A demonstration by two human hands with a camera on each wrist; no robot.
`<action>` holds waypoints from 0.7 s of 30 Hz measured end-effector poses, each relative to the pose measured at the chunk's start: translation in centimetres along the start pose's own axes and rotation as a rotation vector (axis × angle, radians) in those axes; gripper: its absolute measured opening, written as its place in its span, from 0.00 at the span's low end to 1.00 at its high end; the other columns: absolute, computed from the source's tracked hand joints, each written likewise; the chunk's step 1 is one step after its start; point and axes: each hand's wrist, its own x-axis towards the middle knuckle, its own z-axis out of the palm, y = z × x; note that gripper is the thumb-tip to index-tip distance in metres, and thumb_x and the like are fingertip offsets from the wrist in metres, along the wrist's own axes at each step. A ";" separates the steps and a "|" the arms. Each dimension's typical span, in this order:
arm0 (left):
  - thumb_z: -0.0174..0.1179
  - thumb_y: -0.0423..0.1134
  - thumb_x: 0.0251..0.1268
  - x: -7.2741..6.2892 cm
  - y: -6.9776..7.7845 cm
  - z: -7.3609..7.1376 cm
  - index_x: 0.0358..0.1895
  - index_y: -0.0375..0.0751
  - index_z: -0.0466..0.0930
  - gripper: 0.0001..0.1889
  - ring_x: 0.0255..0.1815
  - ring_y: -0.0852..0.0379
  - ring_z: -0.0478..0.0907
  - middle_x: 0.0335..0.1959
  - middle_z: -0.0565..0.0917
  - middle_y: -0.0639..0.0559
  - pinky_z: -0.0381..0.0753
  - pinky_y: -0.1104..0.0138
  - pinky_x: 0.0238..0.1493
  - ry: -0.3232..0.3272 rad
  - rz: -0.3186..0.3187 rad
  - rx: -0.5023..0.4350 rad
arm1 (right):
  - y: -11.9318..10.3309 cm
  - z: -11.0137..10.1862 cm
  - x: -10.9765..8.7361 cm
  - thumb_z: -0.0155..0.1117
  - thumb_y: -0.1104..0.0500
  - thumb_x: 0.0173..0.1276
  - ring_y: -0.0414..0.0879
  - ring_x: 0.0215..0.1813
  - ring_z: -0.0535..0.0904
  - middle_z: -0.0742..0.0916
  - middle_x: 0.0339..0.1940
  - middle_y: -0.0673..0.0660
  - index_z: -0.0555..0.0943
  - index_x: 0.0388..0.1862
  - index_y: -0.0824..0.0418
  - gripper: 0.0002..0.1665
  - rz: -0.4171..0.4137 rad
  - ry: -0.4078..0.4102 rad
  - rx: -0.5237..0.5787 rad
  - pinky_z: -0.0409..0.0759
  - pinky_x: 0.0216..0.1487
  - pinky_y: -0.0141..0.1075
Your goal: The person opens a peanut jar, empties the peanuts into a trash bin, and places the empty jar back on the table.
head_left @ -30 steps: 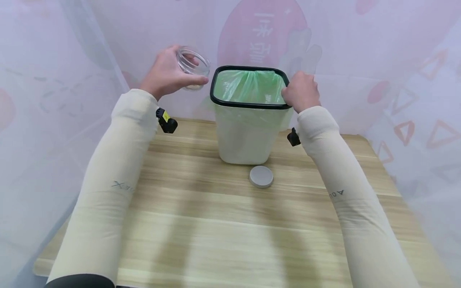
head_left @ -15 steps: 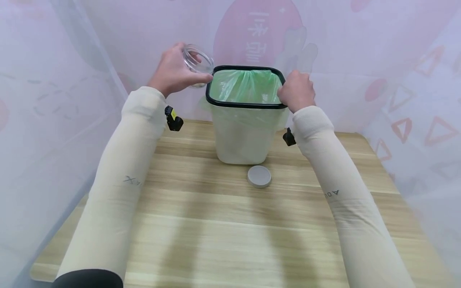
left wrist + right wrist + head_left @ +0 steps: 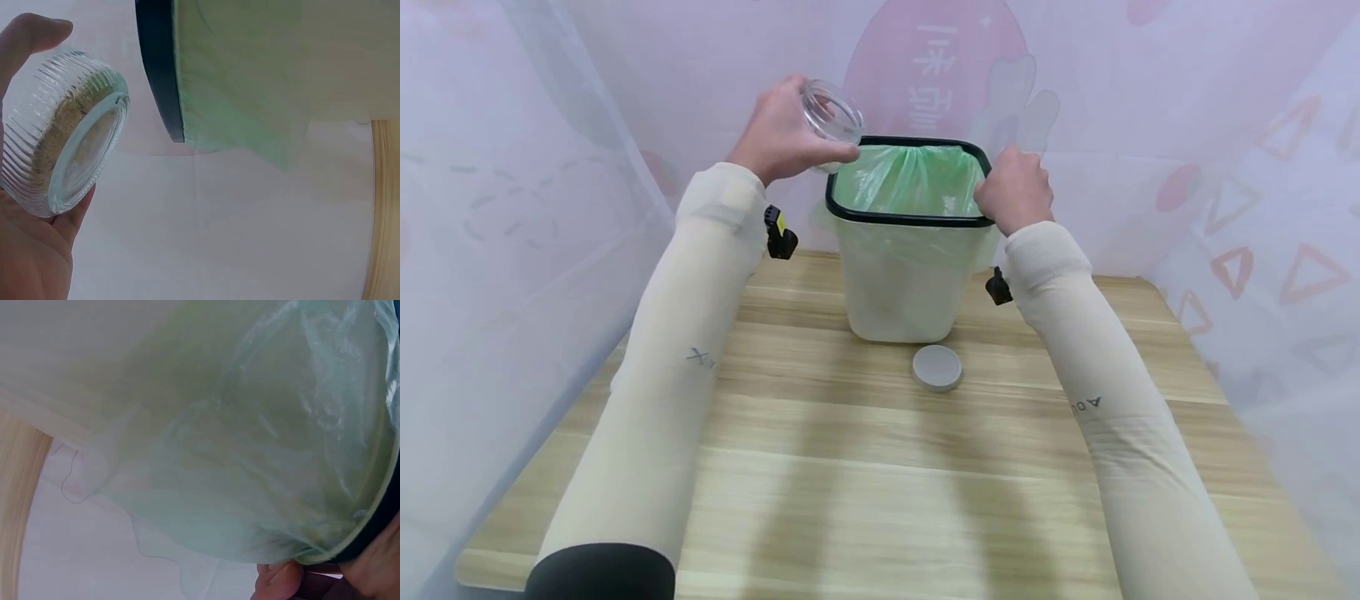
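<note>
My left hand (image 3: 790, 133) grips a clear ribbed glass jar (image 3: 69, 131), tilted with its uncapped mouth toward the bin. Brownish, crumbly-looking contents lie near the jar's base in the left wrist view. The jar overlaps the left rim of a cream trash can (image 3: 902, 283) in the head view. A green plastic bag (image 3: 917, 179) lines the can under a black rim. At the can's right side, my right hand (image 3: 1017, 192) holds that rim, its fingers curled below the edge in the right wrist view.
A round grey lid (image 3: 937, 367) lies on the wooden table (image 3: 880, 500) in front of the can. A printed white curtain (image 3: 1097, 92) stands close behind and along both sides.
My left hand has carried the tilted jar rightward and slightly up, from beside the can to its left rim. The right hand keeps its hold on the rim.
</note>
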 end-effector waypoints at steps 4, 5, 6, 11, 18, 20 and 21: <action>0.77 0.52 0.55 0.6 0.2 0.4 0.75 0.37 0.65 0.47 0.66 0.50 0.78 0.69 0.77 0.43 0.82 0.62 0.69 -0.003 0.001 0.014 | 0.0 0.0 0.0 0.52 0.54 0.78 0.55 0.38 0.78 0.77 0.37 0.59 0.68 0.30 0.57 0.14 0.004 0.001 -0.004 0.80 0.34 0.45; 0.77 0.52 0.55 0.7 0.2 0.5 0.74 0.37 0.65 0.47 0.66 0.50 0.78 0.69 0.78 0.43 0.82 0.62 0.69 -0.005 0.003 0.018 | 0.0 0.0 0.0 0.52 0.54 0.78 0.55 0.38 0.78 0.77 0.38 0.59 0.68 0.30 0.57 0.15 0.003 0.004 -0.004 0.80 0.34 0.45; 0.77 0.51 0.55 0.9 0.2 0.6 0.74 0.37 0.65 0.47 0.65 0.50 0.78 0.69 0.78 0.43 0.83 0.62 0.68 -0.007 0.004 0.016 | -0.1 0.1 0.0 0.52 0.54 0.78 0.55 0.38 0.78 0.77 0.37 0.59 0.68 0.29 0.57 0.15 0.005 0.003 -0.003 0.80 0.34 0.45; 0.77 0.51 0.54 1.6 0.4 1.1 0.73 0.36 0.65 0.47 0.63 0.51 0.79 0.67 0.78 0.43 0.83 0.62 0.67 -0.010 0.015 0.027 | -0.2 0.3 0.0 0.53 0.55 0.78 0.55 0.37 0.78 0.77 0.36 0.58 0.69 0.30 0.57 0.14 0.007 0.008 0.008 0.80 0.33 0.44; 0.79 0.51 0.52 2.5 0.5 2.1 0.72 0.35 0.66 0.47 0.61 0.51 0.80 0.65 0.80 0.43 0.83 0.64 0.66 -0.018 0.042 0.026 | -0.3 0.7 -0.1 0.53 0.55 0.77 0.55 0.38 0.78 0.78 0.36 0.59 0.69 0.30 0.57 0.13 0.007 0.007 0.010 0.80 0.33 0.43; 0.78 0.52 0.52 2.7 0.4 2.2 0.72 0.36 0.66 0.47 0.62 0.51 0.79 0.66 0.80 0.43 0.83 0.64 0.66 -0.010 0.041 0.033 | -0.4 0.7 -0.1 0.53 0.56 0.77 0.55 0.37 0.78 0.78 0.36 0.59 0.69 0.30 0.57 0.13 0.003 0.008 0.011 0.80 0.33 0.43; 0.78 0.52 0.52 2.8 0.4 2.3 0.73 0.36 0.66 0.47 0.62 0.51 0.79 0.66 0.80 0.43 0.83 0.64 0.66 -0.006 0.039 0.036 | -0.4 0.7 -0.2 0.52 0.56 0.77 0.55 0.37 0.78 0.78 0.36 0.59 0.69 0.30 0.57 0.13 0.000 0.008 0.012 0.80 0.33 0.43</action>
